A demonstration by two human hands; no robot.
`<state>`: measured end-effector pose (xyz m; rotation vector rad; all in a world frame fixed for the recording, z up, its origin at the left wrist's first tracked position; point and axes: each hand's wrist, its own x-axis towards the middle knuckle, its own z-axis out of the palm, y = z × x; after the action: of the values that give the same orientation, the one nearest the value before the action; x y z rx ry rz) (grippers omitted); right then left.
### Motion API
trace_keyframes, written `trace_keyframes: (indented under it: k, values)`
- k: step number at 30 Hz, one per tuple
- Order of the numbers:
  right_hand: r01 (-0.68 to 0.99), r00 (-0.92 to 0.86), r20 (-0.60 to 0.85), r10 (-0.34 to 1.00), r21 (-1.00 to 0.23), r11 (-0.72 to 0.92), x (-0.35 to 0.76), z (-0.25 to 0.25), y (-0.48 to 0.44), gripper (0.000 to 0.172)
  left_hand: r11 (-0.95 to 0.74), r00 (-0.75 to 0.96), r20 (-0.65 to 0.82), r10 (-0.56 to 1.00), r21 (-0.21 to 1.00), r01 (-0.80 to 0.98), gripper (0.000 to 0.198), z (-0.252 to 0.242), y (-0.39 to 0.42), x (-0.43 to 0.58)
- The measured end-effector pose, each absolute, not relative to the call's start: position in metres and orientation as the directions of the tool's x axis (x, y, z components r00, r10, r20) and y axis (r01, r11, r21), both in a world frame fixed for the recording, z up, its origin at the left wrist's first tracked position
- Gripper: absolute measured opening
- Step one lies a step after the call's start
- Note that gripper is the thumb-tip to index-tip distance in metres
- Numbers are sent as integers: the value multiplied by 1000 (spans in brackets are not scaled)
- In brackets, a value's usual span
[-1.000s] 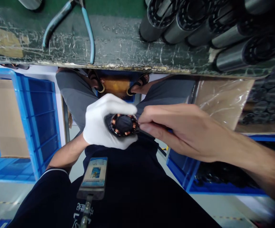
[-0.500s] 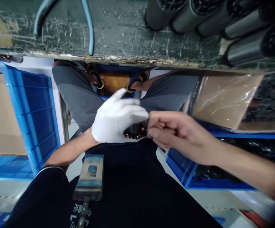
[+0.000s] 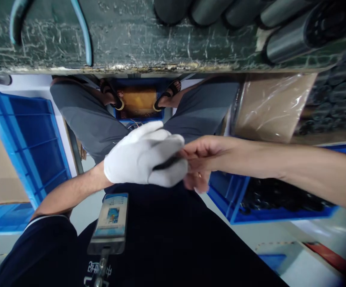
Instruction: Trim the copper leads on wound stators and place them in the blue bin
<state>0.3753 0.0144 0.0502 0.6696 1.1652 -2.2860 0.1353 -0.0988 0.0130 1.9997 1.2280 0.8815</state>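
My left hand [image 3: 144, 157], in a white glove, is wrapped round a dark cylindrical motor stator [image 3: 168, 162], of which only a thin dark sliver shows between the gloved fingers. My bare right hand [image 3: 201, 159] presses against the part's right end, fingers curled and blurred by motion. Both hands hover over my lap, below the edge of the green workbench [image 3: 137, 44].
Blue-handled pliers [image 3: 81, 36] lie on the bench at upper left. Several metal cylinders [image 3: 286, 40] are stacked at upper right. Blue crates stand at left [image 3: 32, 139] and lower right [image 3: 265, 211]. A badge [image 3: 110, 219] hangs on my chest.
The part has been turned in my left hand, so its copper-wound end no longer shows. My right hand has slid in closer against it. The view has shifted down.
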Motion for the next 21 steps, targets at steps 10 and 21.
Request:
trace_keyframes:
  k: [10, 21]
  values:
    - [323, -933, -203, 296, -833, 448, 375, 71, 36, 26, 77, 299, -188, 936, 935, 346, 26, 13, -113, 131]
    - [408, -891, -295, 344, -853, 326, 382, 66, 22, 32, 120, 224, -231, 947, 899, 421, 36, 22, -108, 136]
